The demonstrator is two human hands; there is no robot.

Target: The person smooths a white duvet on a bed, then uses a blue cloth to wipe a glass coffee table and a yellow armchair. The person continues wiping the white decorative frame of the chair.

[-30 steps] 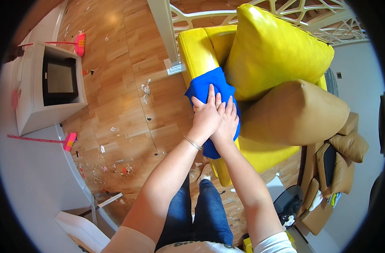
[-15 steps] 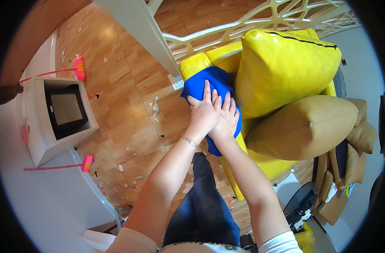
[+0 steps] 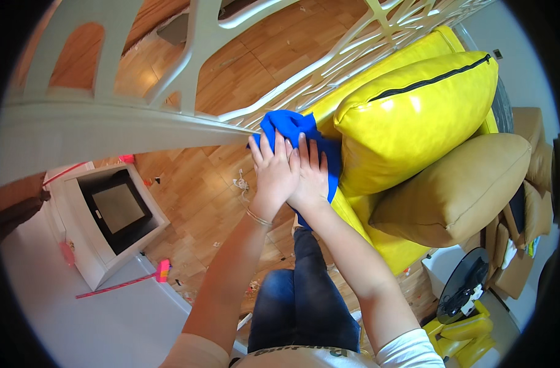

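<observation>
A blue cloth lies over the arm of the yellow sofa, its far end bunched up. My left hand rests on it with the fingers stretched out. Beside it, my right hand lies flat on the cloth, fingers also extended. The two hands touch, the left partly overlapping the right near the thumbs. Part of the cloth hangs down the sofa arm's side below my hands. What lies under my palms is hidden.
A white lattice partition runs close past the sofa arm. A yellow cushion and a brown cushion sit on the sofa. At left are a white cabinet and a pink broom. Litter dots the wooden floor.
The view has turned, bringing the partition across the upper left. My hands have shifted toward the sofa arm's far end and spread slightly apart; the cloth's far end is more bunched.
</observation>
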